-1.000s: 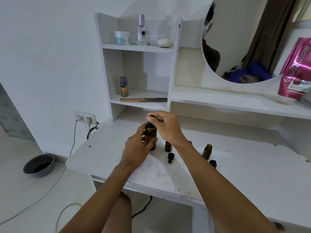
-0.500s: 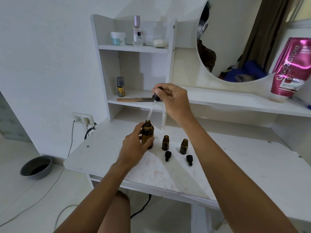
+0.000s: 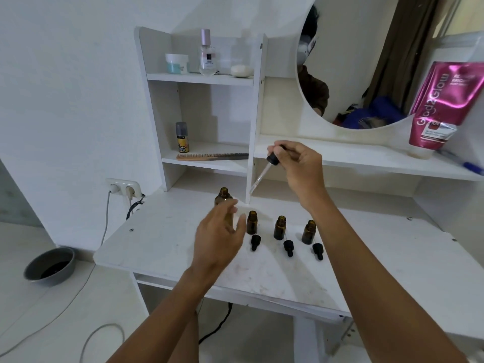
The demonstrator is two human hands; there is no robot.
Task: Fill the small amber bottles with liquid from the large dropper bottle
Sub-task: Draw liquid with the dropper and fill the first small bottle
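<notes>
Large dropper bottle [image 3: 224,195]: uncapped, upright on desk [image 3: 372,260], far-left end of row, lower part hidden behind left hand [image 3: 220,239]. Fingers of that hand loose, spread, blurred; no grip seen, contact w/ bottle unclear. Right hand [image 3: 301,166] raised above row, pinching dropper [image 3: 272,159] by its black top, glass tip tilted down-left, in mid-air. 3 small amber bottles [image 3: 280,227] open, upright, lined up to right of large one; 3 black caps [image 3: 288,248] lying just on near side, one per bottle.
</notes>
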